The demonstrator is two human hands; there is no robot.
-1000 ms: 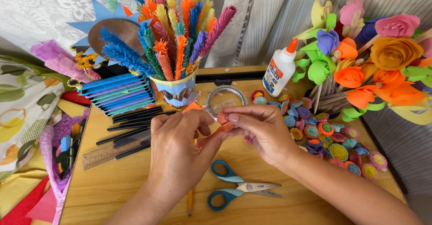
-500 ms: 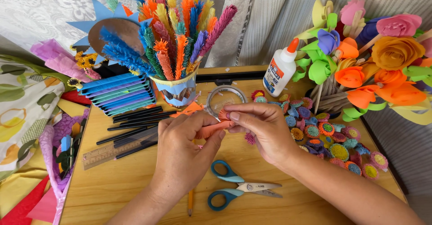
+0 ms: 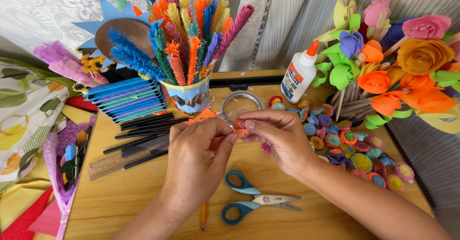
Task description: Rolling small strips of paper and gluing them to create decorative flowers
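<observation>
Orange fringed paper coil (image 3: 239, 125), blue-handled scissors (image 3: 249, 202), white glue bottle (image 3: 300, 75) with orange cap, yellow-brown wooden bench (image 3: 143, 192), black sticks (image 3: 143, 129), blue and purple stacked paper strips (image 3: 125, 101), multicoloured fringed stems (image 3: 187, 38), orange, pink, purple and green paper flowers (image 3: 402, 58), floral-patterned cream cloth (image 3: 24, 110)

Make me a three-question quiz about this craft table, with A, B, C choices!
1. Where do the scissors lie?
A. just in front of the hands
B. in the cup
C. on the glue bottle

2. What colour is the glue bottle's cap?
A. green
B. orange
C. black

3. The small orange paper roll is:
A. lying on the table
B. pinched between both hands
C. under the ruler

Answers: 1 A, they rest on the wood nearest the camera; 2 B, its tip is orange; 3 B, the left hand and right hand grip it.
</observation>
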